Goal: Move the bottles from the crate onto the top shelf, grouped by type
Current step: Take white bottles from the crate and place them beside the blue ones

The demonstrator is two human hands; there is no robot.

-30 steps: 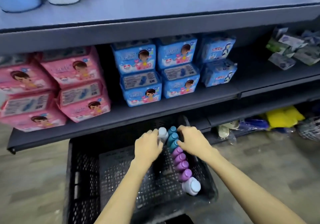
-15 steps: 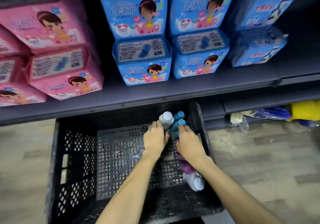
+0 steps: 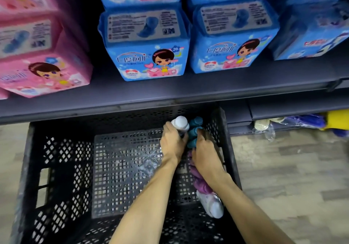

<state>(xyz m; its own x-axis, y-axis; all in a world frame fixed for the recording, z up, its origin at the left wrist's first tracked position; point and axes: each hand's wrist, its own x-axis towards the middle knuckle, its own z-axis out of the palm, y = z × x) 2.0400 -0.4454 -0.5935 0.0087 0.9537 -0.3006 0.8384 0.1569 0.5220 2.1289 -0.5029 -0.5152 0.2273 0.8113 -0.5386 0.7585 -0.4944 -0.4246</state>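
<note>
Hands in crate (image 3: 62,168): left hand (image 3: 172,145) wrapped round white-cap bottle (image 3: 180,123), right hand (image 3: 204,154) curled over teal-cap bottles (image 3: 195,128); grip there unclear.

Both my forearms are bare from where they enter view, with no sleeve or cuff showing on either. My left hand (image 3: 172,145) and right hand (image 3: 204,154) wear no gloves. I see no ring, watch or band on wrists or fingers.
</note>
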